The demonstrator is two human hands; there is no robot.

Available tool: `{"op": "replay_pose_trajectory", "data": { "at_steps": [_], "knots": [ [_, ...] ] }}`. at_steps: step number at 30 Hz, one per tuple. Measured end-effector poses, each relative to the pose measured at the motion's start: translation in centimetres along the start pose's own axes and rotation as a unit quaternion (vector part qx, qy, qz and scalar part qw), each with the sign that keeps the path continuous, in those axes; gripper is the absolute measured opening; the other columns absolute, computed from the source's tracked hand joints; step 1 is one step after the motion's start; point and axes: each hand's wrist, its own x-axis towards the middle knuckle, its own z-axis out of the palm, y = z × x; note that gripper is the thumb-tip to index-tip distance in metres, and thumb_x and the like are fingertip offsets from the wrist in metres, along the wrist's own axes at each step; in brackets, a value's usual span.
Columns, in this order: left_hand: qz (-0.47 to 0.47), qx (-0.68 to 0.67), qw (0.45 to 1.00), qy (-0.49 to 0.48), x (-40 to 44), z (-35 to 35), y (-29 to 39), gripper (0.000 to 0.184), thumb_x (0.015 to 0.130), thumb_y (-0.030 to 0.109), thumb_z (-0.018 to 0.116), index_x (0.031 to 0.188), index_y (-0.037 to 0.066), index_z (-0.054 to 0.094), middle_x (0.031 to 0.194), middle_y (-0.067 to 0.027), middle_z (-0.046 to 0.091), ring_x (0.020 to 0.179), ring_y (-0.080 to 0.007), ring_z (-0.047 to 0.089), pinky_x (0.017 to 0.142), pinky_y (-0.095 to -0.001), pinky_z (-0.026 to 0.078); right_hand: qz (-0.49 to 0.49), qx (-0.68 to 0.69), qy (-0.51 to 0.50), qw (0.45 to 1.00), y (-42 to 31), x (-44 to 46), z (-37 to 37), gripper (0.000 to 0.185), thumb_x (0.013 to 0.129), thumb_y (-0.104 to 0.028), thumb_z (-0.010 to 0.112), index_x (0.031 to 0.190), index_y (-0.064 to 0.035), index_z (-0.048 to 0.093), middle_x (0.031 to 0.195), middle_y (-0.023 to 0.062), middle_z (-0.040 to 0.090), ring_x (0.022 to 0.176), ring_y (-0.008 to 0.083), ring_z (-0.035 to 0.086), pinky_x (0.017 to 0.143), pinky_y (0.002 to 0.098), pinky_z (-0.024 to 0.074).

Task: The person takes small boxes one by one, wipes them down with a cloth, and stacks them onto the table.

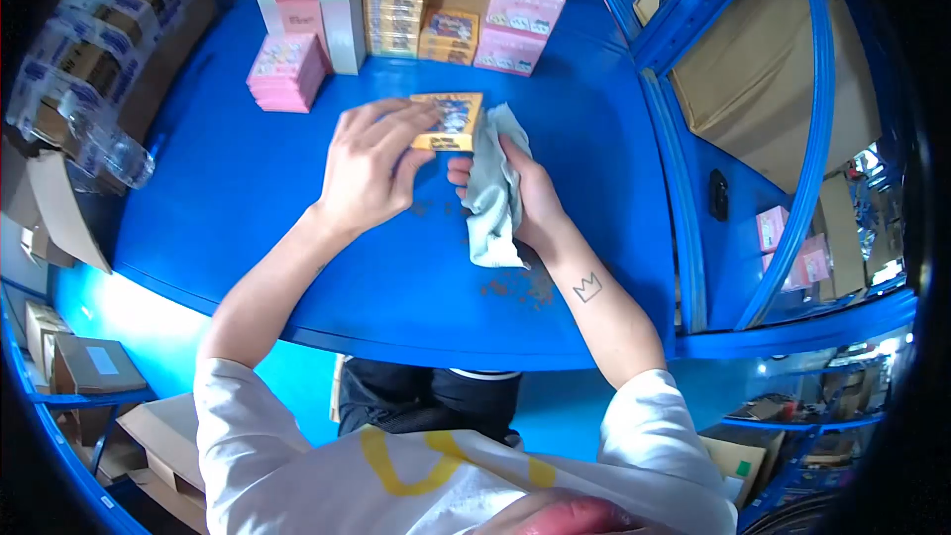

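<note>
My left hand (371, 159) grips the left side of a small yellow-orange box (458, 121) with a printed picture on its face, held above the blue table. In my right hand (535, 188) is a crumpled grey-green cloth (492, 200), its lower end hanging down. The cloth's upper part is against the box's right edge. My right fingers are partly hidden behind the cloth.
Pink boxes (287, 69) are piled at the back left, beside a tall pink and grey carton (315, 10). Yellow boxes (396, 5) and larger pink boxes (525, 5) stand at the back. Brown crumbs (525, 287) lie on the blue table (228, 198). A blue metal frame (684, 198) rises on the right.
</note>
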Motion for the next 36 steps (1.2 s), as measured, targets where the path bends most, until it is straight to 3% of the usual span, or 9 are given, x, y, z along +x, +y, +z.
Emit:
{"op": "replay_pose_trajectory", "data": {
  "at_steps": [5,7,12,13,17,23,28,32,36],
  "knots": [
    [0.044,0.144,0.987,0.06,6.5,-3.9,-2.4,0.037,0.075,0.003,0.067,0.111,0.005,0.066,0.11,-0.0084,0.071,0.11,-0.0266,0.06,0.096,-0.0414,0.04,0.013,-0.002,-0.023,1.0,-0.2,-0.2,-0.1,0.053,0.102,-0.046,0.04,0.129,-0.0011,0.049,0.105,0.0169,0.069,0.089,0.0233,0.071,0.076,0.0331,0.0576],
    [0.106,0.234,0.961,0.104,10.3,-4.1,-4.2,0.035,0.075,0.004,0.068,0.11,0.006,0.067,0.106,-0.0083,0.072,0.106,-0.0281,0.063,0.101,-0.0427,0.038,0.017,-0.029,-0.031,0.999,-0.1,-0.2,0.0,0.053,0.102,-0.048,0.039,0.128,-0.0027,0.05,0.102,0.0152,0.071,0.087,0.0225,0.071,0.076,0.0328,0.0575],
    [0.073,0.417,0.906,0.002,17.4,-2.6,-7.6,0.034,0.075,0.004,0.067,0.108,0.007,0.067,0.103,-0.0089,0.072,0.102,-0.0287,0.065,0.097,-0.0401,0.045,0.022,-0.012,-0.043,0.999,-0.1,-0.3,-0.1,0.053,0.102,-0.047,0.038,0.129,-0.0018,0.047,0.103,0.0159,0.07,0.083,0.0227,0.072,0.077,0.0336,0.0576],
    [0.078,0.419,0.905,0.003,18.2,-2.3,-7.8,0.034,0.075,0.004,0.067,0.108,0.007,0.067,0.103,-0.0089,0.072,0.102,-0.0287,0.065,0.097,-0.0401,0.045,0.018,-0.01,-0.045,0.999,-0.1,-0.3,-0.2,0.053,0.102,-0.047,0.038,0.129,-0.0018,0.047,0.103,0.0159,0.07,0.083,0.0227,0.072,0.077,0.0336,0.0576],
    [-0.036,0.47,0.853,-0.224,20.5,-1.1,-8.4,0.036,0.075,0.006,0.07,0.111,0.01,0.066,0.096,-0.009,0.073,0.099,-0.0282,0.067,0.088,-0.0364,0.053,0.02,-0.008,-0.053,0.998,-0.1,-0.2,-0.3,0.057,0.102,-0.045,0.041,0.13,0.0039,0.044,0.103,0.0202,0.07,0.086,0.0245,0.071,0.077,0.0353,0.0584],
    [-0.04,0.447,0.859,-0.249,21.5,-0.7,-7.6,0.039,0.078,0.009,0.07,0.117,0.013,0.063,0.105,-0.0098,0.07,0.102,-0.025,0.066,0.076,-0.0339,0.057,0.025,-0.012,-0.056,0.998,-0.1,-0.4,-0.3,0.055,0.102,-0.044,0.042,0.13,0.0041,0.044,0.102,0.0199,0.07,0.085,0.0235,0.071,0.078,0.0344,0.0582],
    [0.054,0.469,0.871,-0.134,21.0,-0.4,-7.9,0.041,0.082,0.012,0.067,0.122,0.016,0.06,0.117,-0.0091,0.064,0.106,-0.0243,0.064,0.08,-0.0353,0.057,0.02,0.002,-0.079,0.997,-0.3,-0.3,-0.3,0.054,0.102,-0.042,0.042,0.129,0.0041,0.044,0.102,0.0192,0.07,0.084,0.0229,0.071,0.079,0.0336,0.0579],
    [0.037,0.446,0.845,-0.293,21.2,-0.6,-7.3,0.04,0.085,0.013,0.065,0.124,0.017,0.058,0.126,-0.0086,0.058,0.108,-0.024,0.062,0.081,-0.0344,0.056,0.022,-0.012,-0.071,0.997,-0.6,-0.8,0.2,0.054,0.102,-0.043,0.042,0.13,0.0037,0.043,0.103,0.0191,0.07,0.085,0.0228,0.071,0.08,0.0332,0.0575],
    [0.042,0.449,0.845,-0.287,21.3,-0.4,-7.4,0.042,0.084,0.014,0.067,0.125,0.018,0.058,0.124,-0.0091,0.059,0.107,-0.0249,0.062,0.081,-0.034,0.056,0.027,-0.021,-0.071,0.997,-0.6,-0.8,0.2,0.054,0.102,-0.043,0.041,0.132,0.0031,0.042,0.104,0.0195,0.07,0.086,0.0231,0.071,0.08,0.0333,0.0575]
  ]
}}
